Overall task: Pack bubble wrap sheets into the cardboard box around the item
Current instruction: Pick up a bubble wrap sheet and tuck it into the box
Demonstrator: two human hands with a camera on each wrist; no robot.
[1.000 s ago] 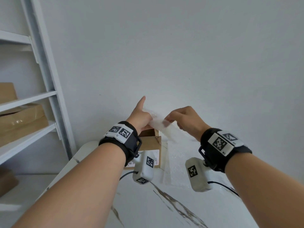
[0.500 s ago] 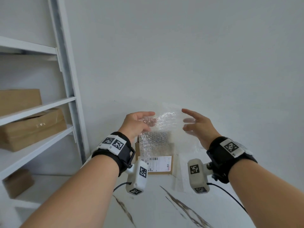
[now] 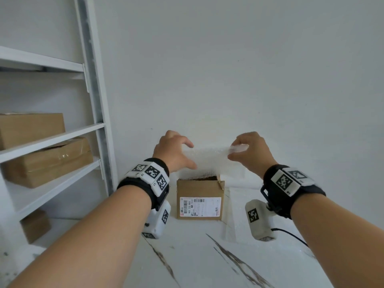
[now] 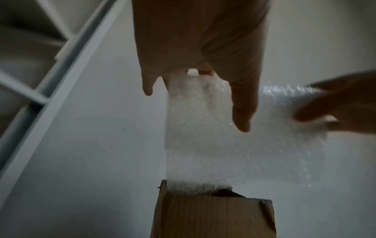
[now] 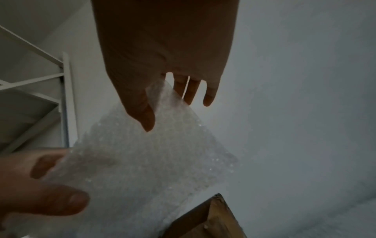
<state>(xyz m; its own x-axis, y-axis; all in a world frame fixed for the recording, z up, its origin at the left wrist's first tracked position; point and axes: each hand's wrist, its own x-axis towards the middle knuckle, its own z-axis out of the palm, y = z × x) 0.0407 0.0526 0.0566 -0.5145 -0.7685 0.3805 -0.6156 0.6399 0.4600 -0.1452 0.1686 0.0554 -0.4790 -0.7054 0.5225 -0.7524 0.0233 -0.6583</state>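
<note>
A small open cardboard box (image 3: 200, 192) with a shipping label stands on the white marbled table (image 3: 197, 262) against the wall. Straight above it hangs a clear bubble wrap sheet (image 3: 209, 161), stretched between both hands, its lower edge dipping into the box opening (image 4: 200, 187). My left hand (image 3: 176, 152) pinches the sheet's upper left corner between thumb and fingers (image 4: 242, 111). My right hand (image 3: 249, 151) pinches the upper right corner (image 5: 154, 103). The item inside the box is hidden.
More bubble wrap sheets (image 3: 236, 206) lie flat on the table right of the box. A white metal shelf unit (image 3: 91, 125) stands at the left with several cardboard boxes (image 3: 49, 161) on its shelves. A plain white wall runs behind the table.
The hands have spread apart and pulled the crumpled sheet out flat, each taking a top corner. The sheet has come down over the box, with its lower edge now in the opening.
</note>
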